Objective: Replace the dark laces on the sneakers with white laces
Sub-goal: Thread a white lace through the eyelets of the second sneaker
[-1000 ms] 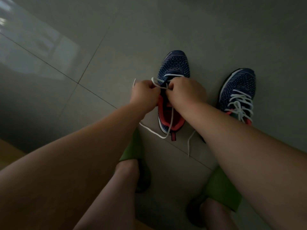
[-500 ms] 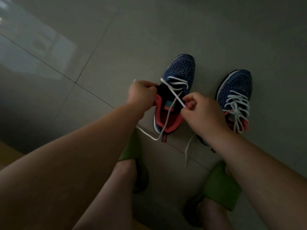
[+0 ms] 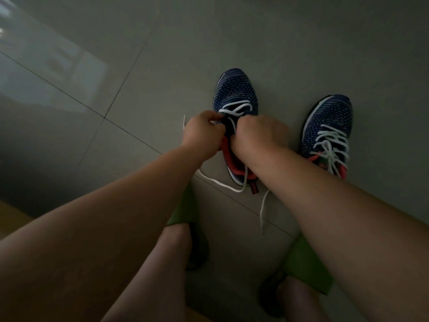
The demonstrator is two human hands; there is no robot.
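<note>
Both forearms reach forward to the left sneaker (image 3: pixel 235 94), which stands on the tile floor (image 3: pixel 162 54). The left hand (image 3: pixel 202 133), fingers curled, pinches the white lace (image 3: pixel 234 108) at the tongue's nine o'clock edge. The right hand (image 3: pixel 260 133) is fisted at three o'clock, probably gripping lace too. The right sneaker (image 3: pixel 329 122) stands laced at three o'clock.

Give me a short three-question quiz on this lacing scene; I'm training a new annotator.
1. True or false: the right sneaker already carries a white lace.
2. Which sneaker are the left hand and right hand working on: A) left sneaker, B) right sneaker?
3. Fill in: the loose ends of the white lace trail on the ____.

Key: 1 true; 2 A; 3 floor.
</note>
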